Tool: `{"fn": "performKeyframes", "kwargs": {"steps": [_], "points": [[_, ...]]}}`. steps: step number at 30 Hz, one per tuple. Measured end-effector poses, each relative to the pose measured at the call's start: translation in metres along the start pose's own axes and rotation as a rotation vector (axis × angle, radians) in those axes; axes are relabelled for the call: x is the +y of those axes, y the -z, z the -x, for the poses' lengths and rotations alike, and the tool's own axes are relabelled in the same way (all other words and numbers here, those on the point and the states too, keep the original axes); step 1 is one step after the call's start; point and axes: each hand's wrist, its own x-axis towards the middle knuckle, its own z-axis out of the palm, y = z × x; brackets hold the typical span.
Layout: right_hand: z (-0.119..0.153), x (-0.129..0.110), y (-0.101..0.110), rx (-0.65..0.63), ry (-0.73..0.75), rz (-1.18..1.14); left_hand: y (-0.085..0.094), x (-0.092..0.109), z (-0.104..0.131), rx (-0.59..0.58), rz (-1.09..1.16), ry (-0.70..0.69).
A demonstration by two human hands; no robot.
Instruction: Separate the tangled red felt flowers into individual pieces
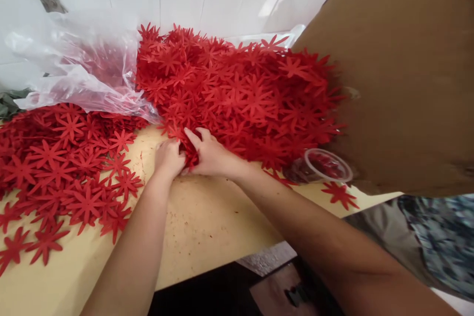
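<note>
A big heap of red flower-shaped cutouts, each with long narrow petals, lies in front of me. Both hands are at its front edge, close together. My left hand is closed, its fingers curled in beside the red pieces; what is in them is hidden. My right hand curves around a small bunch of red flower cutouts between thumb and palm, with its forefinger and middle finger stretched out against the heap. A second, looser pile of red flower cutouts spreads over the table at left.
A clear plastic bag lies crumpled behind the left pile. At right stand a clear plastic cup, tipped over, and a large brown cardboard panel. Red crumbs dot the yellowish table. Patterned cloth shows at lower right.
</note>
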Motion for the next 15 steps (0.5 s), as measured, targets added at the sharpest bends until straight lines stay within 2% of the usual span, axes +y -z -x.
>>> {"fn": "performKeyframes", "kwargs": {"steps": [3,5,9,12,15], "points": [[-0.006,-0.015,-0.004,0.041,-0.023,0.071,-0.002,-0.003,0.0,0.029,0.024,0.0],[-0.01,-0.018,-0.008,0.081,-0.022,0.06,-0.003,-0.006,-0.001,0.093,0.09,0.027],[-0.017,-0.009,-0.006,0.1,0.011,-0.007,-0.005,-0.011,-0.003,0.307,0.461,0.13],[-0.026,0.005,0.011,0.099,0.066,-0.223,-0.006,-0.013,-0.004,0.364,0.662,0.192],[-0.047,0.016,0.043,0.182,0.15,-0.49,-0.009,-0.014,-0.002,0.338,0.622,0.188]]}}
